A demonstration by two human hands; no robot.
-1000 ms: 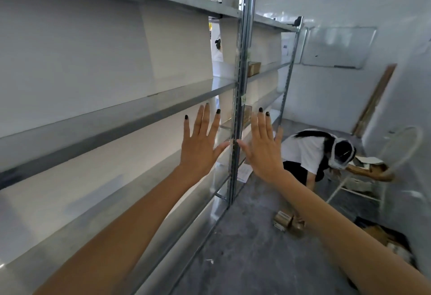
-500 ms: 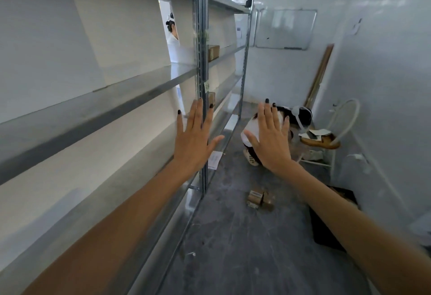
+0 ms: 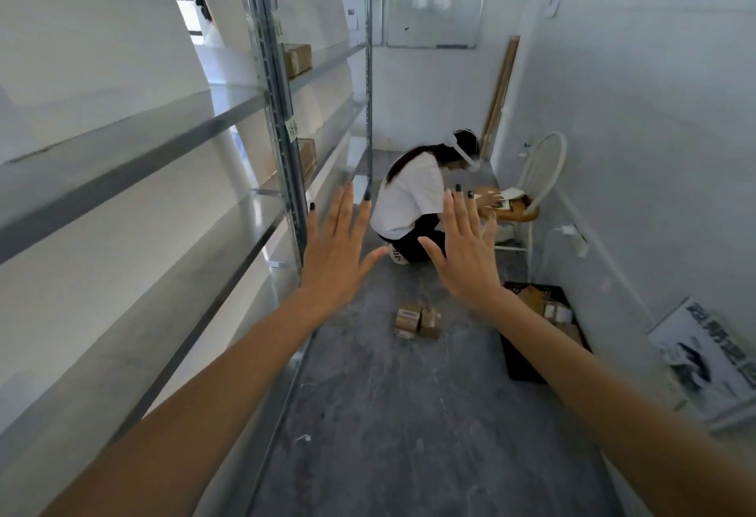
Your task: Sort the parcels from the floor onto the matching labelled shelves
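- Running from 9 to 12 o'clock, tall grey metal shelves point(image 3: 262, 99) line the wall, small brown cardboard boxes point(image 3: 298, 59) on the far bays.
- Left hand point(image 3: 335, 258) and right hand point(image 3: 466, 258) — raised at centre, fingers spread, grasping nothing.
- Small brown cardboard parcels point(image 3: 416, 321) lie on the grey floor point(image 3: 409, 414) just below the hands — toward 6 o'clock.

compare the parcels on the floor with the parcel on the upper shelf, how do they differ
The floor parcels sit as a small cluster on the grey floor, not yet sorted; the shelf parcel stands alone on the metal rack, well above them. A white label shows on a floor parcel; none is visible on the shelf parcel. Both are brown cardboard boxes.
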